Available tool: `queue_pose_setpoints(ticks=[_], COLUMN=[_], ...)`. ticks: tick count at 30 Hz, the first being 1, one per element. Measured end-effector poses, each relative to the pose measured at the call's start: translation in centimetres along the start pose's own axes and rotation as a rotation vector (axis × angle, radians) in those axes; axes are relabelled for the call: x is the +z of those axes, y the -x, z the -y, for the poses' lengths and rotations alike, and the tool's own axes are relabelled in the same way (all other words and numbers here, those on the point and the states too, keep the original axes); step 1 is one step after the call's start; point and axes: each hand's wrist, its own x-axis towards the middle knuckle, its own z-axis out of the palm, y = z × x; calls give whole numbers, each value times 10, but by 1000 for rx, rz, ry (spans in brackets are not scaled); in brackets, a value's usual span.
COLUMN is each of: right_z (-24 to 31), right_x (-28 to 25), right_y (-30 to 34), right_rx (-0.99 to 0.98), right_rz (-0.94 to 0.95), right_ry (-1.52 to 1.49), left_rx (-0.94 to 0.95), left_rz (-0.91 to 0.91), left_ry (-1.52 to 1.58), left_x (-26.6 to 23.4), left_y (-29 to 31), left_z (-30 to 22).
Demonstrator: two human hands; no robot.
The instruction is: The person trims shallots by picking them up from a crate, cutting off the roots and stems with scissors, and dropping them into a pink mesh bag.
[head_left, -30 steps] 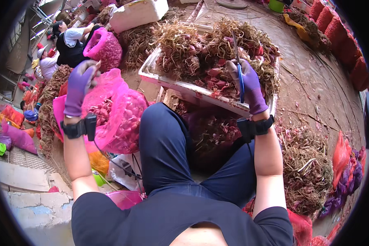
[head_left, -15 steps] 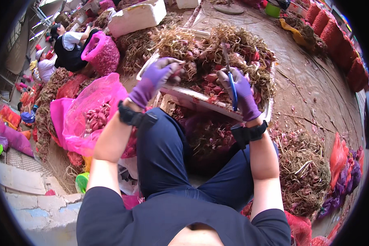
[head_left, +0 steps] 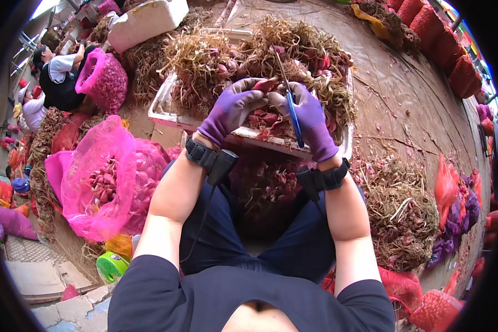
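Observation:
In a purple glove, my left hand [head_left: 232,110] is closed on a red shallot [head_left: 266,84] above the near side of a white foam box [head_left: 188,120]. My right hand [head_left: 312,122], gloved alike, grips blue-handled scissors [head_left: 294,113], whose long narrow blade points away from me. The fingertips of both hands are close together at the shallot. Dried shallot bunches [head_left: 293,39] with straw-like stalks fill the box, and loose red shallots lie under my hands. Whether the scissors' blades are parted is too small to tell.
At my left stands an open pink mesh bag [head_left: 66,182] with shallots inside. A heap of dried shallots [head_left: 398,216] lies at my right. Further off are another white foam box [head_left: 149,25], a seated person [head_left: 63,72] beside a full pink bag [head_left: 102,80], and stacked red sacks [head_left: 431,36].
My left hand has come right toward my right hand with the shallot, so the two now meet over the box. The whole view has shifted, moving surrounding things leftward.

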Motion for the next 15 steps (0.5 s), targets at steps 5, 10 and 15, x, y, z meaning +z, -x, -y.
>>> queue_pose_setpoints(ticks=[5,10,15], right_z=[-1,-3,-2], right_x=[13,12,11], right_y=[-2,0,2], right_rx=[114,-14,51], right_rz=[34,-152,-93], right_ry=[-436,-261,-443], left_rx=[18,-103,-136], left_rz=[-14,-8,10], left_ry=[-88,-222,-212], left_x=[8,6,17], left_y=[7,14,17], left_z=[-3,-8,-7])
